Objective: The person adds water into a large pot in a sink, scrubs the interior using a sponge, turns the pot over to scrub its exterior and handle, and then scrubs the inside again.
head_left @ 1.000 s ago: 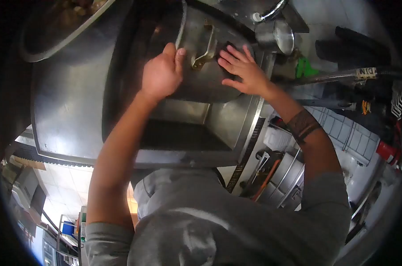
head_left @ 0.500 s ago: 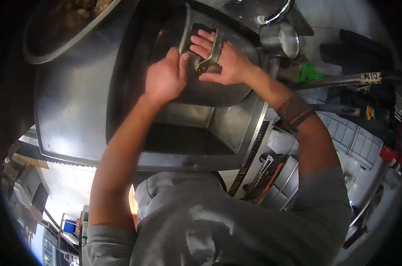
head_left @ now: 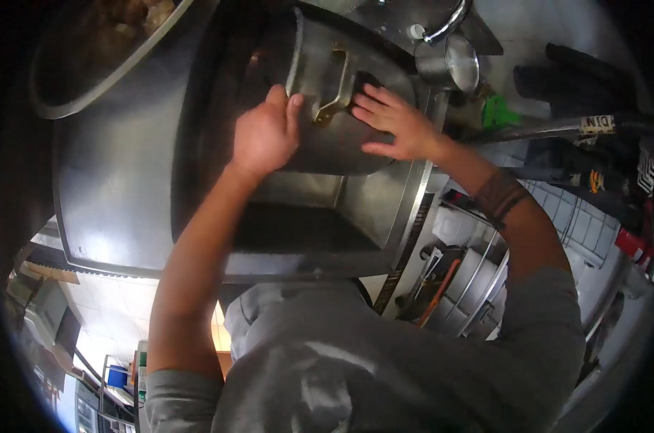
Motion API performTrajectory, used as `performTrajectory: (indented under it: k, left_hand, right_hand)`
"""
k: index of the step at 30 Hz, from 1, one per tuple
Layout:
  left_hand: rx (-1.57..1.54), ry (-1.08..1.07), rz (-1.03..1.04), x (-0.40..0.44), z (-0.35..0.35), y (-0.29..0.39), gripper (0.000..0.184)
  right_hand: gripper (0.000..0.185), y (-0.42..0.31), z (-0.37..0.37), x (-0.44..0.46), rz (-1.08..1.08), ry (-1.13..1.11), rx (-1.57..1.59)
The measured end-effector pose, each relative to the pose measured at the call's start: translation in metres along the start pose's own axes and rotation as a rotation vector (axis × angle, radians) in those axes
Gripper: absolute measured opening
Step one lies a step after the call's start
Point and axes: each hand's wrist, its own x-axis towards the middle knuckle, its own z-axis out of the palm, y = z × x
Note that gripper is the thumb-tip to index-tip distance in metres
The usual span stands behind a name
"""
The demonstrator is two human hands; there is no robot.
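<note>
A large metal pot (head_left: 323,148) lies tipped on its side in a stainless-steel sink (head_left: 374,213), its mouth facing left. My left hand (head_left: 266,133) is closed on the pot's rim, thumb on the outside. Fingers stretched and slightly apart, my right hand (head_left: 395,126) lies against or just over the pot's outer wall. It is to the right of the pot's loop handle (head_left: 343,86). The inside of the pot is mostly dark and hidden.
A metal drainboard (head_left: 118,173) extends left, with a big vessel (head_left: 110,79) of brownish food at the upper left. A small metal pot (head_left: 460,63) stands by a curved chrome faucet (head_left: 453,22). Something bright green (head_left: 498,113) and a metal bar (head_left: 543,133) are at the right.
My right hand has drawn out of the loop handle and shifted right and slightly down on the pot's side. My left hand keeps its hold on the rim.
</note>
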Motion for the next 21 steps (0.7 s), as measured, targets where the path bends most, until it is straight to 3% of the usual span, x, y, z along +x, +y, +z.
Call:
performTrajectory:
  k: [7,11,17,21]
  left_hand:
    - [0.011,0.019,0.02,0.001,0.001,0.0,0.033]
    - [0.038,0.01,0.022,0.001,0.001,-0.001,0.033]
    - [0.032,-0.01,0.01,0.001,0.0,0.0,0.033]
    - [0.025,0.009,0.029,0.0,0.004,-0.002,0.033]
  right_hand:
    - [0.084,-0.012,-0.003,0.053,-0.031,0.145,0.168]
    - [0.078,0.005,0.006,-0.022,0.077,0.002,0.046]
    - [0.078,-0.01,0.002,0.051,-0.056,0.169,0.143]
    - [0.075,0.008,0.007,-0.027,0.071,0.002,0.057]
